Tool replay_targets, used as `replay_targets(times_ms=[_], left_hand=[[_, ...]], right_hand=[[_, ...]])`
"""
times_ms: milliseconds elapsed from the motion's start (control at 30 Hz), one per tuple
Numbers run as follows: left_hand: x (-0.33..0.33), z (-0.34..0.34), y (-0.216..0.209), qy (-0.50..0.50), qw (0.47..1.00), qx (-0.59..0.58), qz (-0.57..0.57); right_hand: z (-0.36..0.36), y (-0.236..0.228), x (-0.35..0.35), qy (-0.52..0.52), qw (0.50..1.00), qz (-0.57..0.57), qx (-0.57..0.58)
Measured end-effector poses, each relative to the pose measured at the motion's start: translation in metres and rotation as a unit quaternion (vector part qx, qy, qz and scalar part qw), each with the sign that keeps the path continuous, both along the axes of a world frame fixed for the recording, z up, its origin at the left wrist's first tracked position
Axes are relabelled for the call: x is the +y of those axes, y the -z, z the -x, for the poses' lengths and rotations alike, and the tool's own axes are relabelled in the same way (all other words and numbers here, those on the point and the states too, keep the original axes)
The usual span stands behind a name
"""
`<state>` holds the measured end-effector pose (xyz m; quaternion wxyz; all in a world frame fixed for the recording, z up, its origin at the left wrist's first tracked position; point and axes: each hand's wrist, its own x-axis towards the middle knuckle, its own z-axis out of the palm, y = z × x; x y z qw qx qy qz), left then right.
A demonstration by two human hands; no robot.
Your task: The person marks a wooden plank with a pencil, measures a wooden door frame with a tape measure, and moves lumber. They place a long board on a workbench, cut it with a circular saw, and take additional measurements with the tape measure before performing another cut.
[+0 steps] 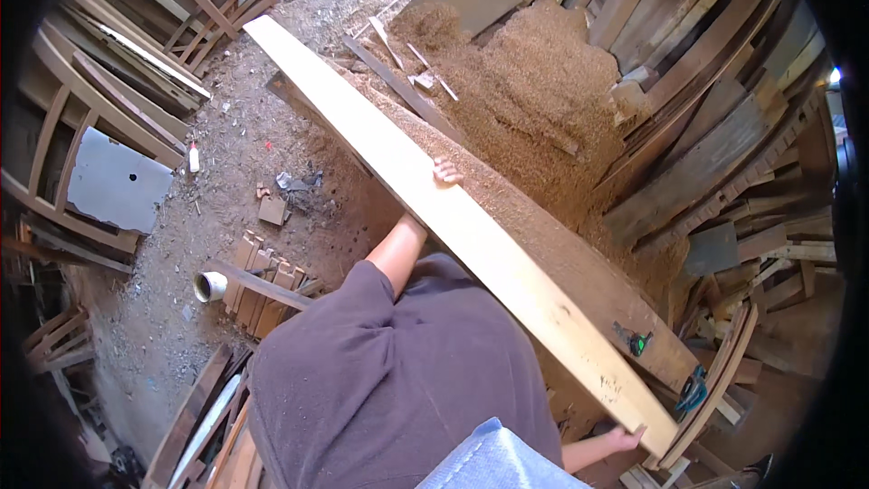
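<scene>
A long pale wooden board [362,136] slants across the view from far left to near right, in front of my body. My left forearm passes beneath it, and the fingers of my left hand [446,172] curl over its far edge near the middle. Down by the board's near right end, my right hand [623,439] is closed on the near edge, thumb on top. Under and beyond the board lies a wide brown plank [579,263] strewn with sawdust. On that plank's right part sit a small black and green tool [639,342] and a blue-green object [693,389], kind unclear.
A large sawdust heap [543,63] rises beyond the plank. Stacked timber [697,145] crowds the right side. To the left are wooden frames [63,136], a grey panel [118,181], a white bottle [194,158], a whitish round container [210,286] and several wood offcuts [267,276].
</scene>
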<state>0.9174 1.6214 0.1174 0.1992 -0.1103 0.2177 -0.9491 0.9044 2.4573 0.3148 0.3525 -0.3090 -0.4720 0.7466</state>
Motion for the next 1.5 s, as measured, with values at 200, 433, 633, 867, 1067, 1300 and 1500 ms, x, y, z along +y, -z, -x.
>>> replay_targets(times_ms=[200, 433, 633, 867, 1067, 1300, 1500], left_hand=[[-0.056, -0.021, 0.035, 0.024, 0.992, -0.122, 0.025], [-0.125, -0.148, 0.107, 0.177, 0.826, -0.503, 0.182], [-0.166, -0.159, 0.036, -0.135, 0.081, -0.843, 0.514], [-0.192, -0.063, -0.107, -0.023, -0.163, -0.299, 0.940], [-0.245, -0.022, -0.107, 0.032, -0.078, -0.219, 0.972], [-0.266, 0.013, -0.103, 0.095, -0.114, -0.168, 0.975], [-0.253, 0.008, -0.099, 0.146, -0.106, -0.213, 0.960]], right_hand=[[0.066, -0.009, -0.088, -0.082, 0.996, 0.006, -0.015], [0.094, 0.049, -0.232, -0.175, 0.976, 0.081, -0.104], [0.104, 0.084, -0.343, -0.087, 0.986, 0.056, -0.128], [0.136, 0.055, -0.408, 0.000, 0.967, -0.102, -0.232], [0.161, 0.042, -0.433, 0.030, 0.931, -0.260, -0.253], [0.189, 0.134, -0.352, -0.117, 0.923, -0.230, -0.285], [0.183, 0.146, -0.341, -0.180, 0.901, -0.201, -0.341]])
